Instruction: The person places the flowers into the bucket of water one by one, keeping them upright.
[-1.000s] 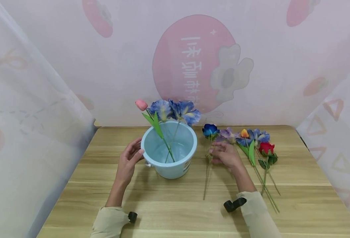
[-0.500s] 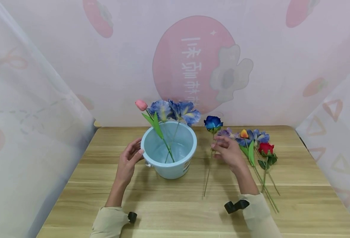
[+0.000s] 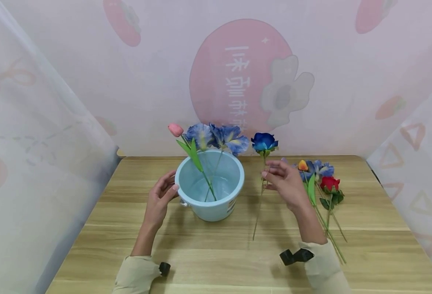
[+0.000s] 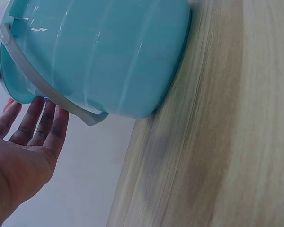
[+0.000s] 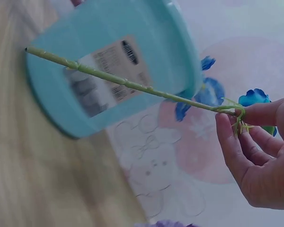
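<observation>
A light blue bucket [image 3: 204,209] stands upright on the table, holding a pink tulip [image 3: 175,130] and blue irises [image 3: 227,138]. My left hand [image 3: 159,201] rests against the bucket's left side near the rim, its fingers mostly straight; the left wrist view has the fingertips by the white handle [image 4: 47,87]. To the right of the bucket, my right hand [image 3: 286,183] pinches a blue rose [image 3: 264,142] by its stem between thumb and fingers. The rose is nearly upright, bloom at the top. In the right wrist view its bare stem [image 5: 132,85] crosses in front of the bucket.
Right of my right hand lie an orange tulip [image 3: 303,165], a blue iris [image 3: 320,168] and a red rose [image 3: 330,183], with their stems crossing. A purple flower [image 5: 165,223] is partly visible. Printed cloth walls [image 3: 157,81] enclose the wooden table [image 3: 216,261].
My right hand has lifted the blue rose off the table, bringing its bloom up and more upright. My left hand and the bucket have stayed in place.
</observation>
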Demonstrator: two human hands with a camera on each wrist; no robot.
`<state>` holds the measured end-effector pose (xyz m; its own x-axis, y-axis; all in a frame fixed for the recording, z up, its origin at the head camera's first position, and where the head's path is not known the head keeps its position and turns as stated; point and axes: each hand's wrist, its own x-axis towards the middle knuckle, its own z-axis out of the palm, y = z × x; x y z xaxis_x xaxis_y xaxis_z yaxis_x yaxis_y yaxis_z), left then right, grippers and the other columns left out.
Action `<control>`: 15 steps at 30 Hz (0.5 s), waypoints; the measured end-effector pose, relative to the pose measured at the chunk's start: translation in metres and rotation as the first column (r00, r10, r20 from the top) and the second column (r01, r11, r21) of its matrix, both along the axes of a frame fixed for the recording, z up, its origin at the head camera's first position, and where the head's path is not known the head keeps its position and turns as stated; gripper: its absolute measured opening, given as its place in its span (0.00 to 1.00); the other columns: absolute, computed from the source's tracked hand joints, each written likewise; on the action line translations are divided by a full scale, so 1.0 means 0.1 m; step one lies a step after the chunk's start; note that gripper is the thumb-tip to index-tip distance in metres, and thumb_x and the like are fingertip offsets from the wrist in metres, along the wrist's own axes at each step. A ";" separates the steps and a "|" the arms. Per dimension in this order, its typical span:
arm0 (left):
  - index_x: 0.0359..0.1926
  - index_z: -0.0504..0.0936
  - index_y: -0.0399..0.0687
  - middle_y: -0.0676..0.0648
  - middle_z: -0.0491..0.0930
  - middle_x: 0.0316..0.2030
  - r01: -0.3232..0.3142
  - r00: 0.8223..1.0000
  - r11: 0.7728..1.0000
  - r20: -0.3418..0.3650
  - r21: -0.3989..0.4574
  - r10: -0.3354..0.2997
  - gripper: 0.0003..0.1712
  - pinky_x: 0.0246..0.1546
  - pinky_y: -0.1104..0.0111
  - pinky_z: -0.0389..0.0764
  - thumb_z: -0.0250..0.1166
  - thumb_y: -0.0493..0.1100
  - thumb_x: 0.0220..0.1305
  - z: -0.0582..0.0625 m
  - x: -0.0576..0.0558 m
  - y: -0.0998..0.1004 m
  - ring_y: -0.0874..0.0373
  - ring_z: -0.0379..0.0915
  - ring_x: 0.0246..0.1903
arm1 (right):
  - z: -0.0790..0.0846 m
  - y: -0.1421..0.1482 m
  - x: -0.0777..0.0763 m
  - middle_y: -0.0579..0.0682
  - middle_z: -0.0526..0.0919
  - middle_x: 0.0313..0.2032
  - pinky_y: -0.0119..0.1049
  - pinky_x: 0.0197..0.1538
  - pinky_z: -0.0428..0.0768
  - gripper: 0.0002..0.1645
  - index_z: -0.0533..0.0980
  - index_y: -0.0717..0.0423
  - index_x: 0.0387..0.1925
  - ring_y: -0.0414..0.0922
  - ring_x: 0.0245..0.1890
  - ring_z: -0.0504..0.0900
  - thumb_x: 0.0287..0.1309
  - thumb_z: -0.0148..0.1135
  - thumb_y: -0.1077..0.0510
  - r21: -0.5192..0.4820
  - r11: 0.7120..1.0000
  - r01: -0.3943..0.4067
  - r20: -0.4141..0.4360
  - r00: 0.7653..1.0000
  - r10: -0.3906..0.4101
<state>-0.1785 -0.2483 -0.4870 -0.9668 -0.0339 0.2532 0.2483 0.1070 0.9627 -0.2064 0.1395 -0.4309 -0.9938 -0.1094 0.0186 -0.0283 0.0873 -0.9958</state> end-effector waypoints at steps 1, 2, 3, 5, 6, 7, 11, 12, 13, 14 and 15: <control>0.77 0.71 0.43 0.33 0.77 0.67 0.001 1.000 1.000 0.000 0.000 -0.001 0.29 0.53 0.71 0.89 0.61 0.41 0.81 0.00 0.00 0.00 0.63 0.83 0.58 | 0.05 0.00 0.01 0.50 0.83 0.48 0.39 0.46 0.93 0.25 0.75 0.60 0.68 0.41 0.45 0.88 0.75 0.67 0.59 0.001 1.000 -0.003 -0.015 1.000 0.003; 0.77 0.71 0.42 0.33 0.77 0.67 0.002 1.000 1.000 0.000 -0.002 -0.002 0.29 0.53 0.71 0.89 0.62 0.41 0.81 0.00 0.00 0.00 0.63 0.83 0.58 | 0.09 0.00 0.01 0.51 0.84 0.48 0.39 0.45 0.93 0.25 0.76 0.60 0.68 0.41 0.45 0.89 0.74 0.67 0.59 0.003 1.000 -0.003 -0.026 1.000 0.003; 0.77 0.70 0.42 0.33 0.77 0.68 0.003 1.000 1.000 0.000 -0.002 -0.003 0.29 0.53 0.71 0.89 0.62 0.41 0.81 0.00 0.00 0.00 0.63 0.83 0.58 | 0.14 -0.01 0.01 0.50 0.84 0.47 0.38 0.45 0.93 0.25 0.76 0.60 0.68 0.41 0.44 0.89 0.74 0.67 0.59 0.007 1.000 -0.002 -0.037 0.999 0.003; 0.78 0.70 0.42 0.33 0.77 0.68 0.003 1.000 1.000 0.001 -0.004 -0.003 0.30 0.53 0.71 0.89 0.62 0.41 0.80 0.00 0.00 0.00 0.63 0.83 0.58 | 0.24 -0.02 0.01 0.50 0.84 0.47 0.37 0.44 0.93 0.25 0.76 0.59 0.68 0.41 0.43 0.89 0.74 0.67 0.58 0.017 1.000 -0.009 -0.055 0.998 0.010; 0.78 0.70 0.42 0.33 0.77 0.68 0.004 1.000 1.000 0.001 -0.002 -0.004 0.30 0.53 0.71 0.89 0.62 0.41 0.80 0.00 0.00 0.00 0.63 0.83 0.58 | 0.30 -0.02 0.01 0.50 0.84 0.47 0.37 0.44 0.93 0.25 0.76 0.59 0.68 0.41 0.42 0.89 0.74 0.67 0.58 0.021 1.000 -0.013 -0.064 0.998 0.015; 0.78 0.70 0.42 0.33 0.77 0.68 0.005 1.000 1.000 0.001 -0.001 -0.005 0.30 0.53 0.71 0.89 0.62 0.41 0.80 0.00 0.00 0.00 0.63 0.83 0.58 | 0.35 -0.03 0.00 0.50 0.84 0.47 0.37 0.44 0.93 0.25 0.76 0.58 0.68 0.42 0.43 0.89 0.74 0.67 0.59 0.025 1.000 -0.018 -0.071 0.997 0.020; 0.77 0.70 0.42 0.33 0.77 0.68 0.007 1.000 1.000 -0.001 0.003 -0.007 0.29 0.53 0.71 0.89 0.62 0.41 0.81 -0.01 0.00 0.00 0.63 0.83 0.58 | 0.55 -0.08 -0.03 0.53 0.84 0.50 0.37 0.44 0.92 0.24 0.76 0.57 0.69 0.45 0.45 0.89 0.76 0.65 0.60 0.040 0.998 -0.048 -0.107 0.993 0.052; 0.77 0.70 0.42 0.33 0.77 0.67 0.007 1.000 1.000 -0.001 0.003 -0.007 0.29 0.53 0.70 0.89 0.62 0.41 0.81 -0.01 0.00 0.00 0.62 0.83 0.58 | 0.61 -0.10 -0.05 0.55 0.84 0.51 0.37 0.44 0.92 0.24 0.76 0.57 0.69 0.45 0.45 0.89 0.76 0.65 0.60 0.042 0.998 -0.054 -0.116 0.992 0.058; 0.77 0.71 0.42 0.33 0.77 0.67 0.007 1.000 1.000 -0.002 0.003 -0.007 0.29 0.53 0.70 0.89 0.62 0.41 0.81 -0.01 0.00 0.00 0.62 0.83 0.58 | 0.66 -0.12 -0.06 0.57 0.85 0.52 0.37 0.45 0.92 0.24 0.76 0.57 0.69 0.45 0.45 0.89 0.76 0.65 0.60 0.042 0.997 -0.057 -0.124 0.990 0.062; 0.77 0.70 0.42 0.33 0.77 0.67 0.007 1.000 1.000 -0.002 0.002 -0.007 0.29 0.53 0.70 0.89 0.62 0.41 0.81 -0.01 0.00 0.00 0.62 0.83 0.58 | 0.71 -0.14 -0.07 0.58 0.84 0.53 0.37 0.45 0.92 0.24 0.76 0.56 0.69 0.45 0.45 0.88 0.76 0.65 0.60 0.043 0.997 -0.061 -0.131 0.989 0.066; 0.77 0.70 0.42 0.33 0.77 0.67 0.007 1.000 1.000 -0.002 0.002 -0.007 0.29 0.53 0.70 0.89 0.62 0.41 0.80 -0.01 0.00 0.00 0.62 0.83 0.58 | 0.76 -0.16 -0.08 0.59 0.84 0.54 0.37 0.44 0.92 0.24 0.76 0.55 0.69 0.45 0.45 0.88 0.76 0.65 0.59 0.045 0.997 -0.062 -0.138 0.988 0.068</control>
<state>-0.1785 -0.2486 -0.4881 -0.9664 -0.0278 0.2554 0.2513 0.1031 0.9624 -0.2147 0.1235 -0.3547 -0.9725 -0.1774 0.1507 -0.1735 0.1206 -0.9774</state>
